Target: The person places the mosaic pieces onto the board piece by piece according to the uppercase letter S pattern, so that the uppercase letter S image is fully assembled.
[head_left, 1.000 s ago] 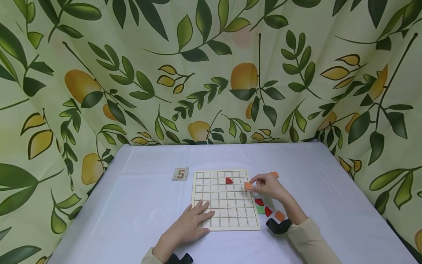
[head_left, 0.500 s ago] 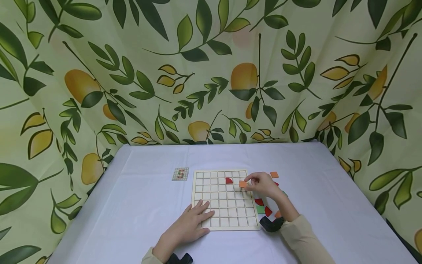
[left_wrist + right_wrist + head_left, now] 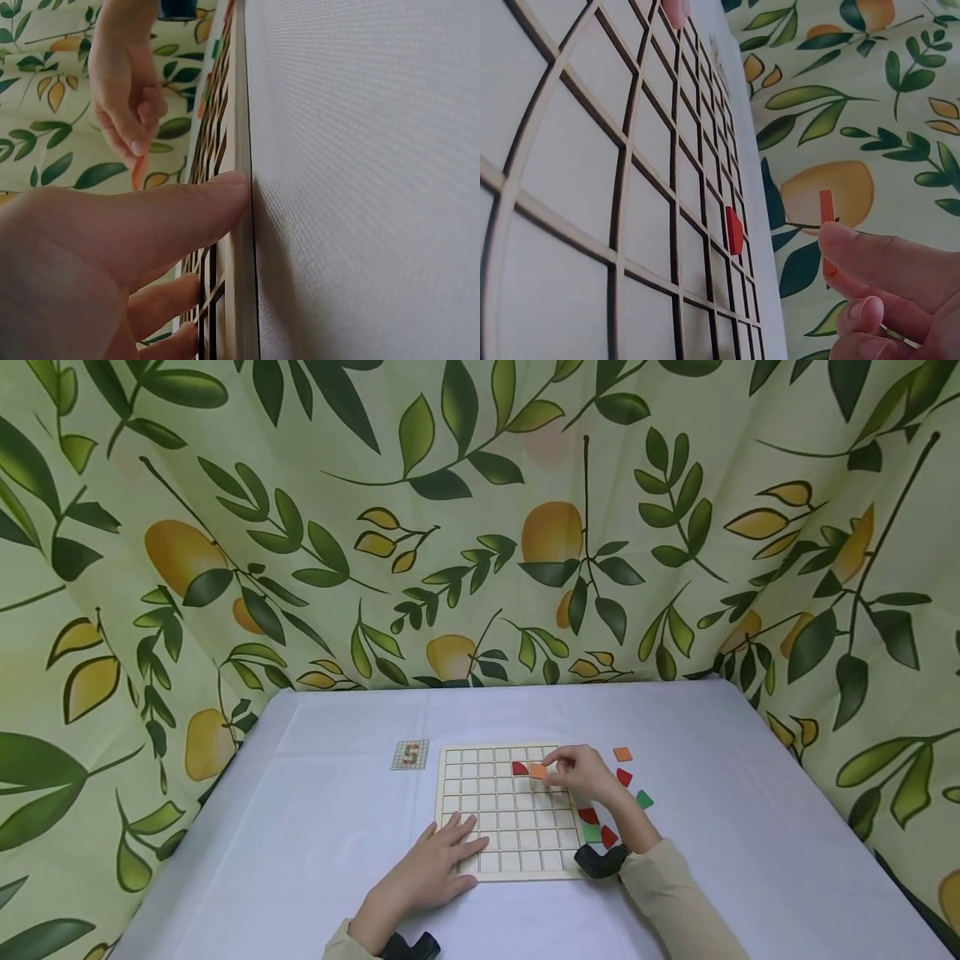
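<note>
My right hand (image 3: pixel 583 774) pinches an orange square tile (image 3: pixel 537 772) between thumb and fingers, over the upper part of a pale wooden grid board (image 3: pixel 498 876). In the right wrist view the orange tile (image 3: pixel 826 225) stands on edge, off the board's surface. Just left of it in the head view, a red tile with one rounded corner (image 3: pixel 520 768) lies in a board cell. My left hand (image 3: pixel 431 866) rests with spread fingers on the board's lower left corner. Its thumb (image 3: pixel 214 202) lies along the board's near edge in the left wrist view.
Right of the board lie loose tiles: an orange square (image 3: pixel 622 754), a red piece (image 3: pixel 624 777), a green piece (image 3: pixel 645 799), a green square (image 3: pixel 592 833) and more red ones. A small card with a coloured grid pattern (image 3: pixel 410 755) lies left of the board.
My right hand has carried the orange tile leftward across the board's right edge, up close to the red tile. My left hand has stayed in place.
</note>
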The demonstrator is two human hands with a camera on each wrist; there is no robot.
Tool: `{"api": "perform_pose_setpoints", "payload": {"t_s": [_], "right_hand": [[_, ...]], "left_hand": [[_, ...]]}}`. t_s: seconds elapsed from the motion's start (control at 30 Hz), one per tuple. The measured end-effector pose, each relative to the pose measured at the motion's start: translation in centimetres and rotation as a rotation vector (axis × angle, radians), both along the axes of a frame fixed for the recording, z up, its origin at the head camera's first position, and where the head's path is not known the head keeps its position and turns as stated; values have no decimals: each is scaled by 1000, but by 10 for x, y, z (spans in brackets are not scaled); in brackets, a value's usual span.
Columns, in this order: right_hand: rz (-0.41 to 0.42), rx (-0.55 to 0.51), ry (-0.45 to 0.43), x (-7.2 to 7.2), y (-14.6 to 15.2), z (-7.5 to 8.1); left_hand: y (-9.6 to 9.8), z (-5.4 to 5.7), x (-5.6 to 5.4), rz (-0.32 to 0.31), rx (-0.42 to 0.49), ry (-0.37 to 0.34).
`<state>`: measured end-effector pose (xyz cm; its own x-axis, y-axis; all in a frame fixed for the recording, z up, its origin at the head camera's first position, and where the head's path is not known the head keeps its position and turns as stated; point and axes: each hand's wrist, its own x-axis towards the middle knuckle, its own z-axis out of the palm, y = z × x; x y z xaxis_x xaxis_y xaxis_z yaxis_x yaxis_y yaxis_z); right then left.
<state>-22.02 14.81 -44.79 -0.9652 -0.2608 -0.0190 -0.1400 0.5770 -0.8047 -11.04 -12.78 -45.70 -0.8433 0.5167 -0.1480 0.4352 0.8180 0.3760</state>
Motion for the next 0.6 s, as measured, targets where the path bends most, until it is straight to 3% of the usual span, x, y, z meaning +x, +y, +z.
{"api": "perform_pose_setpoints", "payload": {"t_s": [0.6], "right_hand": [[-60,5,-30,-9,-22,-8]], "left_hand": [[0,0,0,3,0,-13]]}}
